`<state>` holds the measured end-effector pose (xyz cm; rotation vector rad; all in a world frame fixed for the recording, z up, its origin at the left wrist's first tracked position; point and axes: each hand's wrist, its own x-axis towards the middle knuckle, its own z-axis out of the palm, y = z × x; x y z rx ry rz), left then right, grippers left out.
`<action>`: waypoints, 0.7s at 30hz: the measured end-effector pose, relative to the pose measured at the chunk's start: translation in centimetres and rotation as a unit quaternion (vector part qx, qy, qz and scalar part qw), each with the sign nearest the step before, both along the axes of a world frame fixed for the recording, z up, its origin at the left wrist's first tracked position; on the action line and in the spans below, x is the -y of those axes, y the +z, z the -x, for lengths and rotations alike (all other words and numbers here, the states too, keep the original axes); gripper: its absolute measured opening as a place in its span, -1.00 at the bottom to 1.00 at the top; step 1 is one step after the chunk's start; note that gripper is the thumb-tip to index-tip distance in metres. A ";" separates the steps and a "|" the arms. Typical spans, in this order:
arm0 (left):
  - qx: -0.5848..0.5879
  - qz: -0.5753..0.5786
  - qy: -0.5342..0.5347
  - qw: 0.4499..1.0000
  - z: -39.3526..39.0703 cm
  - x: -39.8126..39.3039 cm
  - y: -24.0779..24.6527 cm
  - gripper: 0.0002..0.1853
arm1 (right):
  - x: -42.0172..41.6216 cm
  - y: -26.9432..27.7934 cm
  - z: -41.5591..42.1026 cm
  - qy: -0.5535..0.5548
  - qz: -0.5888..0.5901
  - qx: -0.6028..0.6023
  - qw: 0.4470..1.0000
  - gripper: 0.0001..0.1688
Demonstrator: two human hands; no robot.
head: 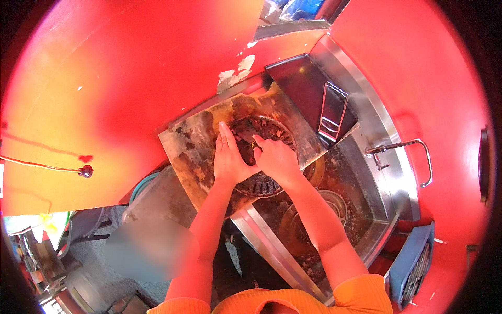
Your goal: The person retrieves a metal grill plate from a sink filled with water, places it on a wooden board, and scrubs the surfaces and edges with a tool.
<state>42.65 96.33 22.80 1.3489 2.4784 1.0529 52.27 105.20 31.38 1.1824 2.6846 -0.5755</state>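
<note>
Both of my hands are over a stained square metal plate point(190, 157), rusty and blackened in places. A round dark slotted grate point(264, 189) sits in its middle, caked with dark residue. My left hand point(229, 163) is stretched out at the left of the grate, fingers straight and thumb spread towards the right hand; nothing shows in it. My right hand point(276, 159) is above the grate, index finger extended and the other fingers curled. A small yellowish ring-like shape shows by its fingertips; whether it is held or worn is unclear.
Right of the plate, a black tray point(292, 84) carries a clear rectangular object point(333, 112). Beyond lies a dirty steel basin point(353, 168) with a curved tap point(425, 157). A blue plastic crate point(411, 263) stands lower right. A cable-hung black fitting point(85, 171) is at the left wall.
</note>
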 end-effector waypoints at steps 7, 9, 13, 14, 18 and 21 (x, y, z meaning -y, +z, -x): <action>0.001 0.037 0.016 0.999 -0.4 0.0 -0.3 0.52 | 0.6 0.9 -1.1 0.020 0.014 -0.021 0.999 -0.50; 0.019 0.050 0.013 0.998 0.2 0.2 0.0 0.53 | 0.2 0.0 -0.1 0.000 0.003 -0.015 1.000 -0.50; -0.018 -0.007 -0.006 1.000 0.1 0.1 0.0 0.52 | -2.0 -0.8 -2.8 -0.037 -0.003 -0.063 0.997 -0.49; -0.001 0.003 -0.003 1.000 0.2 0.2 -0.1 0.56 | -2.8 -1.2 -3.9 -0.042 -0.019 -0.064 0.997 -0.49; -0.027 0.068 -0.001 0.997 0.1 0.2 0.3 0.52 | -3.8 -1.2 -8.2 -0.167 0.229 -0.145 0.948 -0.49; -0.038 0.098 -0.020 0.994 -0.2 -0.1 0.6 0.51 | -2.1 -3.7 -11.6 -0.122 0.340 -0.294 0.885 -0.36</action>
